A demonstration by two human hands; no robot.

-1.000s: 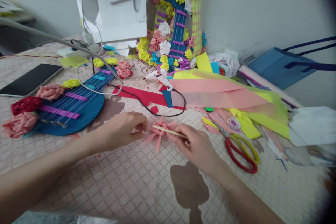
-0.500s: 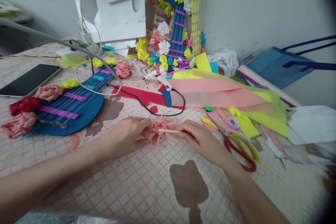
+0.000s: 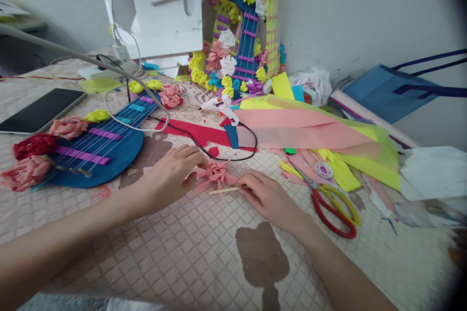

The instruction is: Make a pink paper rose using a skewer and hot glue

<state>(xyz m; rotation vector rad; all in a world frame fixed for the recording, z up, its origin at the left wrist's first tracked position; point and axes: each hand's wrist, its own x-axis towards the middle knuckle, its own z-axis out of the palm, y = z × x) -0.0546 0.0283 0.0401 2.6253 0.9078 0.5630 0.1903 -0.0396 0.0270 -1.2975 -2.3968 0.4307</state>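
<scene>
A pink paper flower with pointed petals lies between my two hands, near the middle of the table. My left hand is at its left side, thumb and fingers apart around the petals' edge. Pinched in my right hand is a thin wooden stick, which points left across the flower's near petals. The right fingertips are close to the flower's right petals; whether they also hold a petal is too blurred to tell.
Left of my hands lies a blue paper guitar with flowers. Behind are a white glue gun with a black cord and pink strips. Scissors lie on the right. A phone is far left.
My left hand has risen slightly and its fingers have opened from the petals. The stick has moved down from the flower's centre to its near side, and my right hand has shifted left.
</scene>
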